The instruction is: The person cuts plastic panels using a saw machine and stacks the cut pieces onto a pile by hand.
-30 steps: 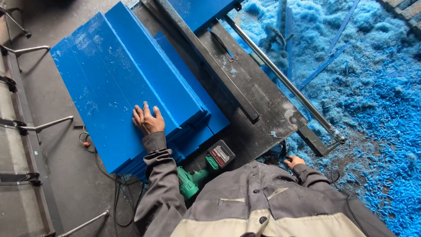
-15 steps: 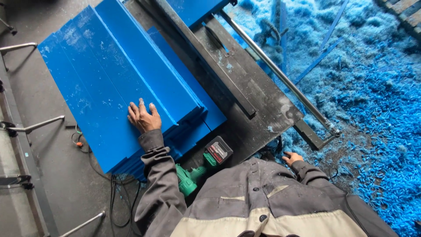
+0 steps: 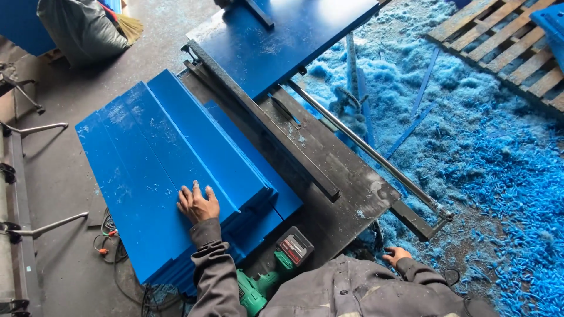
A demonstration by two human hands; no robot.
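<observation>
At the far left stands a grey metal frame with bent steel rods [image 3: 41, 226] along the concrete floor. Next comes the stack of long flat blue plastic panels [image 3: 158, 170], lying slantwise on the floor just beside the saw bench, with loose cables [image 3: 108, 246] at its near corner. The left hand [image 3: 198, 204] lies flat on the top panel near its near end, palm down and fingers spread, holding nothing. By the look of it, the step in hand is steadying or squaring the stack, and the next move seems to call for a firm grip on a panel edge, since a flat palm alone cannot lift one. Just below the stack's near end lies a green cordless power tool with a black and red battery pack [image 3: 276, 267], touching neither hand. To the right runs the dark, dusty worktop [image 3: 329, 176] with its long black guide rail [image 3: 264, 117] and a blue sheet [image 3: 294, 29] at its far end. The right hand [image 3: 396, 255] hangs low by the worktop's near corner, fingers loosely curled; whether it grips anything I cannot tell. Beyond lie heaps of blue plastic shavings [image 3: 499, 176] and a wooden pallet [image 3: 505, 47].
</observation>
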